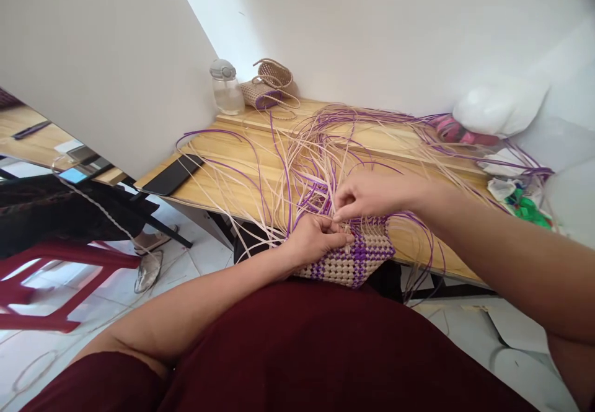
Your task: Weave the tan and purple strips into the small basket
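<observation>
A half-woven basket (357, 262) in beige and purple checks rests in my lap against the table's front edge. Long loose beige and purple strands (320, 145) fan out from its top across the table. My left hand (316, 238) lies on the upper side of the weave, thumb and fingers pinched on a beige strand at the rim. Just above and to the right, my right hand (365, 196) is closed in a pinch on a beige strand close to the left fingertips. The fingers partly hide the spot being worked.
A black phone (171, 175) lies at the table's left. Behind it stand a jar with a grey lid (227, 87) and small woven bags (267, 90). White and pink bundles (493, 111) sit at the right. Beyond a partition, a person sits near a red stool (83, 276).
</observation>
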### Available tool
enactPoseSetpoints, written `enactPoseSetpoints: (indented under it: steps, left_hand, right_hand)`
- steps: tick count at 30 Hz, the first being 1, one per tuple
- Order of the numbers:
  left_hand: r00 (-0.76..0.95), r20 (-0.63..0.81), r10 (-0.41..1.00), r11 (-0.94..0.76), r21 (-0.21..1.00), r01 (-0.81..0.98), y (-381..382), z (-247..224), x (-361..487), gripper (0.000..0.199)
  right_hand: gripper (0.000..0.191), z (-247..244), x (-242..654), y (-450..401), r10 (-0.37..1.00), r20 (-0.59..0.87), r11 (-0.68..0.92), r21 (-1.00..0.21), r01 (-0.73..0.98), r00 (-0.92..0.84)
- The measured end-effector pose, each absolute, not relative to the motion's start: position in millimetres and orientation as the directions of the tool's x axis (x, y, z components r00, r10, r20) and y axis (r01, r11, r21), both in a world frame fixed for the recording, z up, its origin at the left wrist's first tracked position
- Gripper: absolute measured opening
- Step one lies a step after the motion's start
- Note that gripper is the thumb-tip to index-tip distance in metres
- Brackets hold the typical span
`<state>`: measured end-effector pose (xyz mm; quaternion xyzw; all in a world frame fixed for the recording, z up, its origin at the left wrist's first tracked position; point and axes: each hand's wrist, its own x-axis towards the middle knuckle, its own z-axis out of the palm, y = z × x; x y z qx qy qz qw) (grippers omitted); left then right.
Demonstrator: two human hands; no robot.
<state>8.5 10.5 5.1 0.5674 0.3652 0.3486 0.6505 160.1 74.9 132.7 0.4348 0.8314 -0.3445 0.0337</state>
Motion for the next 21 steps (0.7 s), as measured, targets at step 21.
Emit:
enactPoseSetpoints:
  steps: [21]
  left_hand:
    - [0.454, -0.084, 0.887, 0.103, 0.995, -0.017, 10, 5, 9, 0.041]
  right_hand:
    - [0.022, 126, 166, 65, 0.754, -0.461, 0.108, -0.616, 0.780, -0.468]
